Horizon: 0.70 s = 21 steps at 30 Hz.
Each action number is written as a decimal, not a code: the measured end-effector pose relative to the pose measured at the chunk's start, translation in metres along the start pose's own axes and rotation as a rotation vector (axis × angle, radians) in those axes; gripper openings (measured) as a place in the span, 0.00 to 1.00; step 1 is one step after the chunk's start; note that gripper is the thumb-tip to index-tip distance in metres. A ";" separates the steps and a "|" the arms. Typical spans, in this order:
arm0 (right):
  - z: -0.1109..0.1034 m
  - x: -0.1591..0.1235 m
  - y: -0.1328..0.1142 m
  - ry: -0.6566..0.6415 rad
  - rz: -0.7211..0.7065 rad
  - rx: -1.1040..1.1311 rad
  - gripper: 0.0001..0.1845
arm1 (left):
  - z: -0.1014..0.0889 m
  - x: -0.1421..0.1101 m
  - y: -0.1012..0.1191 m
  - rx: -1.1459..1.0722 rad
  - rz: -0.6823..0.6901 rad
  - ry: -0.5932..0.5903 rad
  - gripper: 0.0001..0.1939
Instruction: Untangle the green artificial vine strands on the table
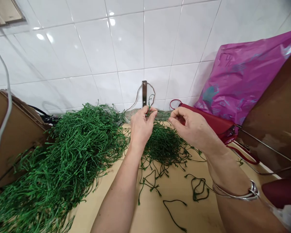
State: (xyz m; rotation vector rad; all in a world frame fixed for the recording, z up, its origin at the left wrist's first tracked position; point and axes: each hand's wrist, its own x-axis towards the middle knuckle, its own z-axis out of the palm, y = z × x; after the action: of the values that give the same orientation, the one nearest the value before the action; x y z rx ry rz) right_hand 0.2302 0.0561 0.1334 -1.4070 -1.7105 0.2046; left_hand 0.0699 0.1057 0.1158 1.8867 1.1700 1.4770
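My left hand point(142, 122) pinches a thin green cord point(149, 103) between thumb and fingertips, just in front of an upright metal strip point(144, 92). To its right, my right hand point(187, 123) is closed in a pinch at about the same height. Thin green strands show between the two hands; whether the right fingertips grip one I cannot tell. Below the hands lies a heap of dark green cords point(164, 142) with knotted ends. A larger, brighter pile of green cords point(82, 155) with forked ends spreads to the left.
Loose cords point(175, 213) lie on the tan tabletop point(150, 213). A red bag point(210, 121) and a purple plastic bag point(242, 74) stand at right, against brown board. White tiles point(160, 38) rise behind. At left are a cardboard box point(11, 129) and a white cable point(6, 97).
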 end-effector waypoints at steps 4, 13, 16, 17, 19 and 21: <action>-0.022 -0.002 0.000 0.109 0.012 -0.130 0.09 | -0.009 0.005 -0.022 0.137 -0.169 0.197 0.05; -0.033 -0.003 0.006 0.071 0.040 -0.121 0.06 | -0.009 0.016 -0.035 -0.294 -0.249 0.016 0.06; -0.020 0.001 0.014 0.060 0.055 -0.076 0.04 | -0.006 0.013 -0.023 -0.465 -0.182 -0.034 0.06; -0.016 0.002 0.015 0.082 0.045 -0.052 0.06 | -0.006 0.012 -0.020 -0.464 -0.153 -0.039 0.06; -0.006 0.003 0.015 0.143 0.010 0.019 0.13 | -0.005 0.010 -0.016 -0.436 -0.097 -0.055 0.07; 0.004 0.004 0.013 0.173 -0.047 0.087 0.18 | -0.004 0.009 -0.013 -0.422 -0.058 -0.087 0.07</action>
State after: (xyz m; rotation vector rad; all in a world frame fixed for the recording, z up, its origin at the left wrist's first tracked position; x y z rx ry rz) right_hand 0.2364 0.0653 0.1246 -1.2819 -1.5726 0.1258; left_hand 0.0623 0.1194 0.1119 1.5957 0.7902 1.4587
